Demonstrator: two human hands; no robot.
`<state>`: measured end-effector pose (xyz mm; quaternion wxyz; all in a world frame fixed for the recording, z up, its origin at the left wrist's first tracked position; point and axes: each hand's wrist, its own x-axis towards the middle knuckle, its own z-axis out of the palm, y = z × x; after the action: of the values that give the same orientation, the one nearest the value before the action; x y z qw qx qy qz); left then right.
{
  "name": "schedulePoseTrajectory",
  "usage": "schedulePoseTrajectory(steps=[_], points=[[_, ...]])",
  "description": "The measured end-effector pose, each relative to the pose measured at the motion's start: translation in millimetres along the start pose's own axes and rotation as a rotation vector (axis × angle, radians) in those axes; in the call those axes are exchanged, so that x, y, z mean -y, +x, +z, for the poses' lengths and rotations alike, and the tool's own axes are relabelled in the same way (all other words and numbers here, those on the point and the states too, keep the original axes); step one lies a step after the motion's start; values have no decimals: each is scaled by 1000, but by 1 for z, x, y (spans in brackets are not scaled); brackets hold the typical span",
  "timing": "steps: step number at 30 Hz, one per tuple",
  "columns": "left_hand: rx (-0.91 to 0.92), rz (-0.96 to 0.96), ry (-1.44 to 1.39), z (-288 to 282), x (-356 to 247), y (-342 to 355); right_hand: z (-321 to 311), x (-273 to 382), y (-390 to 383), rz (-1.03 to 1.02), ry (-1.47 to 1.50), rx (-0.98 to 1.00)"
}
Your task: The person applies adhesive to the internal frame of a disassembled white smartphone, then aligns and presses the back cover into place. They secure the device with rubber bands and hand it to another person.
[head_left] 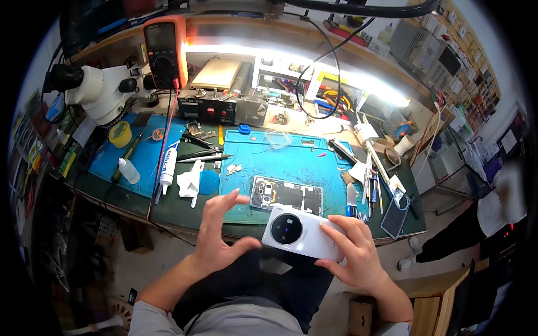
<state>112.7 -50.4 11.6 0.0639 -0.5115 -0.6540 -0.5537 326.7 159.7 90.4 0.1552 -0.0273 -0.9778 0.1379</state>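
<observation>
our right hand [358, 255] grips the white phone [308, 234] by one end, our left hand [214, 241] spreads just beside it; we'd best hold level!

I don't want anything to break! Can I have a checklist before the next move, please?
1. White phone held by the right-hand grip: ok.
2. Left-hand grip touching it too: cannot tell; it's open, very close.
3. White phone's screen undamaged: cannot tell; it's hidden.
4. Opened phone lying on the blue mat: ok.
5. That blue mat free of loose bits: not ok; small pieces lie there.
</observation>
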Motion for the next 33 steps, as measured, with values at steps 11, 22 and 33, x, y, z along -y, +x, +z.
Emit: schedulePoseTrajectory(steps=[11, 22, 33], points=[[304, 111, 128, -8, 18, 25, 16, -16, 27, -93, 3, 36], [304, 80, 181, -9, 31, 44, 24, -44, 49, -139, -11, 41], [219, -40, 71, -18, 49, 113, 11, -98, 99, 21, 214, -62]])
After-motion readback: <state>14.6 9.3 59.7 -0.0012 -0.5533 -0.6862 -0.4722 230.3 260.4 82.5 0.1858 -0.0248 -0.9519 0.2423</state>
